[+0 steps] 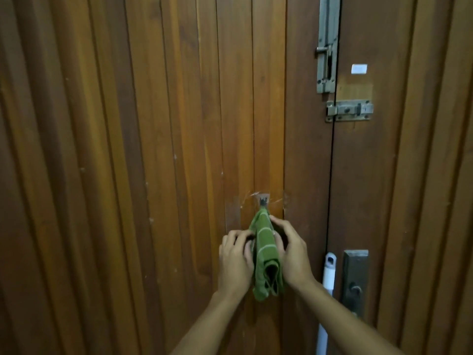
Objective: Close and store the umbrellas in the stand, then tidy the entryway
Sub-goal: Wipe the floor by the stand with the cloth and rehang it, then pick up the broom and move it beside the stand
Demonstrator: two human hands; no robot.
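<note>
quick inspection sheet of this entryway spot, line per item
surface: wooden door, vertical slats, small pale marks
job's things: green cloth hangs from a hook stuck on the door; no umbrellas or stand seen
clutter: white handle upright by the door seam
grippers: left hand and right hand both touch the cloth's sides, fingers curled; firm grip cannot be told
cables: nothing seen
surroundings: vertical bolt and sliding latch upper right, lock plate lower right, small white sticker; dim light
</note>
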